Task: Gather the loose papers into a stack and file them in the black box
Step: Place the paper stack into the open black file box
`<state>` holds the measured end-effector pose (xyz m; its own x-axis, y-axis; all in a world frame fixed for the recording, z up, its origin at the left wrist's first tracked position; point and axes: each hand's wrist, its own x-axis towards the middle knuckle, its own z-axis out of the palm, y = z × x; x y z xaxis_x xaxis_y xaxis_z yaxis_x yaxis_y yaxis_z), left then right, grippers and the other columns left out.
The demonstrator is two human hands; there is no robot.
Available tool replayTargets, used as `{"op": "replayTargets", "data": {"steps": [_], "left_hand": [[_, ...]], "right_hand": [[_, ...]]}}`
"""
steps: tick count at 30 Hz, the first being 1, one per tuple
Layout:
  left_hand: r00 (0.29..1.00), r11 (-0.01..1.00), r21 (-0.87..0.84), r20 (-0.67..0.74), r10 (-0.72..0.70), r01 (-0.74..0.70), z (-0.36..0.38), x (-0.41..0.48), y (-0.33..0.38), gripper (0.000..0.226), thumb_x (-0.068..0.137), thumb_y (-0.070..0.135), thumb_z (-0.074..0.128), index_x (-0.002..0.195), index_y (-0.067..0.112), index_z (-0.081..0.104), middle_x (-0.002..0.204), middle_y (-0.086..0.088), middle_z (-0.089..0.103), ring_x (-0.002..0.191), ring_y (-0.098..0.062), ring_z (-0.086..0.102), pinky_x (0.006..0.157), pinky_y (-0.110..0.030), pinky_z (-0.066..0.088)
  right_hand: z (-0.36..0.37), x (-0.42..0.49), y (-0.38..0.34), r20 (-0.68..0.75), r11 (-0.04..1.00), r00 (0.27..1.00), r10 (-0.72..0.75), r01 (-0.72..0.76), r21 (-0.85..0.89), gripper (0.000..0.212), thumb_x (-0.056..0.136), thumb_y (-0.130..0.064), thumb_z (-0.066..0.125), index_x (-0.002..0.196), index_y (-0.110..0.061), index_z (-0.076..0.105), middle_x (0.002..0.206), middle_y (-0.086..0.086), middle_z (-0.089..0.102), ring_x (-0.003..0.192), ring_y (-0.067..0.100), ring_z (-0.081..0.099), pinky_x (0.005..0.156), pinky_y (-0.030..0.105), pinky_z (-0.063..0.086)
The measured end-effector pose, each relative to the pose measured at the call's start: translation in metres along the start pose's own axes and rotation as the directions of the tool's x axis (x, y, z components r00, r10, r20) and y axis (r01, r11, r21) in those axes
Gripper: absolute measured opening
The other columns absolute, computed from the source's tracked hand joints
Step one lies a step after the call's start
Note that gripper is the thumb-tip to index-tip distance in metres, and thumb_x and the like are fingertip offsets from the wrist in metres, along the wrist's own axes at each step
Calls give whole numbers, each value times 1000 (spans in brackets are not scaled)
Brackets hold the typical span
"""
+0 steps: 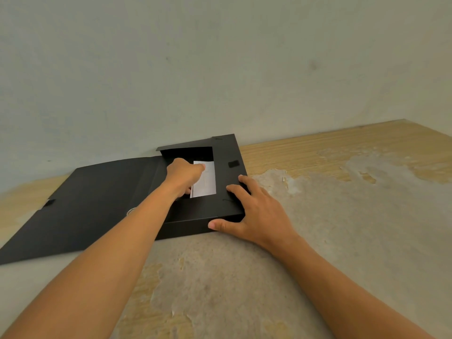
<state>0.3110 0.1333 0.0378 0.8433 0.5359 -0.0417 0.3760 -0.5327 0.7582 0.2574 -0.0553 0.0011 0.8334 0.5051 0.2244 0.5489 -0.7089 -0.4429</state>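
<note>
Inside the black box (227, 152) — left hand (182, 176) pressed on white papers (206, 179), grip unclear. At its near-right corner — right hand (254, 211), grip spread wide, flat.

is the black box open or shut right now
Open. The black box has its lid folded flat on the table to the left, and white papers show inside.
</note>
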Motion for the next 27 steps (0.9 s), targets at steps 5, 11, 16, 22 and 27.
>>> {"op": "replayTargets", "data": {"steps": [5, 11, 16, 22, 27], "left_hand": [[999, 997, -75, -34, -31, 28, 3, -2, 0, 24, 90, 13, 57, 70, 11, 44, 91, -14, 59, 68, -22, 59, 49, -25, 47], [1000, 1000, 5, 11, -18, 18, 4, -2, 3, 10, 88, 12, 58, 91, 6, 51, 90, -13, 59, 68, -21, 58, 50, -24, 45], [999, 986, 168, 33, 9, -14, 7, -5, 4, 14, 88, 12, 59, 88, 7, 46, 71, 0, 43, 60, -12, 41, 50, -22, 35], [998, 998, 58, 54, -16, 13, 1, -8, 2, 5, 87, 6, 53, 91, 3, 56, 83, -14, 58, 67, -22, 53, 50, -27, 38], [996, 998, -58, 89, -16, 21, -16, -15, -7, 12, 88, 7, 49, 87, 7, 61, 91, -16, 65, 82, -27, 62, 71, -36, 49]], "right_hand": [[1, 1, 1, -11, 1000, 1000, -4, 4, -4, 94, 65, -84, 48, 140, -29, 33, 155, 0, 19, 135, 24, 35, 103, 40, 40], [1, 1, 1, -13, 1000, 1000, -7, 7, -4, 94, 65, -84, 47, 140, -29, 33, 155, -1, 19, 135, 24, 35, 103, 40, 39], [3, 1, 1, -26, 1000, 1000, -13, 13, -5, 94, 65, -84, 47, 140, -29, 33, 156, 0, 18, 135, 24, 34, 101, 40, 40], [3, 1, 2, -41, 1000, 999, -14, 14, 5, 93, 65, -82, 50, 140, -29, 35, 155, 0, 20, 135, 25, 35, 102, 40, 40], [3, 0, 2, -57, 1000, 998, -12, 13, 16, 92, 65, -82, 52, 139, -30, 36, 156, 2, 20, 134, 26, 37, 102, 41, 40]]}}
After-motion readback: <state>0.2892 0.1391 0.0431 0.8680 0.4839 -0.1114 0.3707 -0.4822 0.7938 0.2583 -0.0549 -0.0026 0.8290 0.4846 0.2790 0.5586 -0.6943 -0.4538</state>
